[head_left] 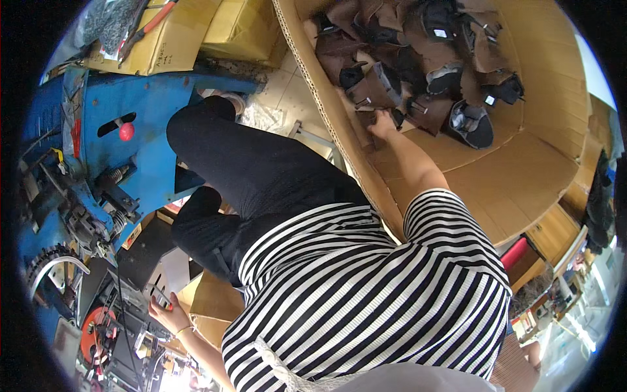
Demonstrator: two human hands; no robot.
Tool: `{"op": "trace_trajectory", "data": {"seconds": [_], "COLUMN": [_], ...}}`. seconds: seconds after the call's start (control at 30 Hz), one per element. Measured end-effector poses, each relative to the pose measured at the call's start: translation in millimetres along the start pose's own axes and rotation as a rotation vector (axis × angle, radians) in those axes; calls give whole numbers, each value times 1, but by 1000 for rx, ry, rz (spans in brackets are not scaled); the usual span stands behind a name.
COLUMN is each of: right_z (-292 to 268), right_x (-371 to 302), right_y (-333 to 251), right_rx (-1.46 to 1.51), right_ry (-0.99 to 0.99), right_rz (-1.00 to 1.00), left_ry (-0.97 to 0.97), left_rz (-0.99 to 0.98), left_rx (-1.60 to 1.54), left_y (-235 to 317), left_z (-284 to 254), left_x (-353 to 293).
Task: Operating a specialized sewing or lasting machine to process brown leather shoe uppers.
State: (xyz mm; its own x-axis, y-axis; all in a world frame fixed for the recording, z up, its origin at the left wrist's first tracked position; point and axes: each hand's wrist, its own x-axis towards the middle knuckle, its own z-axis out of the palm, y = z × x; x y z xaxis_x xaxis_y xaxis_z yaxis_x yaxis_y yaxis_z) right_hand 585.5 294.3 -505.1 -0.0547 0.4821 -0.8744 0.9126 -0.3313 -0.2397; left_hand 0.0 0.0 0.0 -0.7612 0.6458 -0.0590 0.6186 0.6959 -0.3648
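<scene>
In a large cardboard box (480,176) at the upper right lie several brown shoe uppers (385,88) with dark linings and small white tags. My right arm reaches over the near side into this box. There my right hand (384,126) is closed on the edge of a brown shoe upper (364,120) near the box's left wall; the fingertips are partly hidden. At the lower left my left hand (171,316) hangs beside a machine, its fingers apart and holding nothing. A thin band circles that wrist.
A blue machine (147,140) with a pink-red round knob (127,132) stands on the left, its metal mechanism (88,209) jutting out. Behind it are taped cardboard cartons (179,39). A smaller carton (219,300) sits near my left forearm. Tiled floor (290,88) shows between machine and box.
</scene>
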Motion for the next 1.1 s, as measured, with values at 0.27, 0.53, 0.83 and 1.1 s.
{"op": "trace_trajectory", "data": {"seconds": [0.27, 0.53, 0.83, 1.1], "right_z": [-28, -34, -32, -217], "right_x": [84, 116, 39, -181], "right_y": [14, 24, -66, -144], "right_rx": [102, 90, -279, 518], "right_ry": [302, 236, 504, 1113], "right_rz": [159, 47, -306, -683], "left_ry": [-159, -275, -130, -84], "left_rz": [-97, -273, -81, 307], "left_rx": [88, 125, -30, -1032], "left_y": [27, -20, 42, 225], "left_z": [-3, 17, 4, -11], "left_x": [-25, -43, -14, 37]}}
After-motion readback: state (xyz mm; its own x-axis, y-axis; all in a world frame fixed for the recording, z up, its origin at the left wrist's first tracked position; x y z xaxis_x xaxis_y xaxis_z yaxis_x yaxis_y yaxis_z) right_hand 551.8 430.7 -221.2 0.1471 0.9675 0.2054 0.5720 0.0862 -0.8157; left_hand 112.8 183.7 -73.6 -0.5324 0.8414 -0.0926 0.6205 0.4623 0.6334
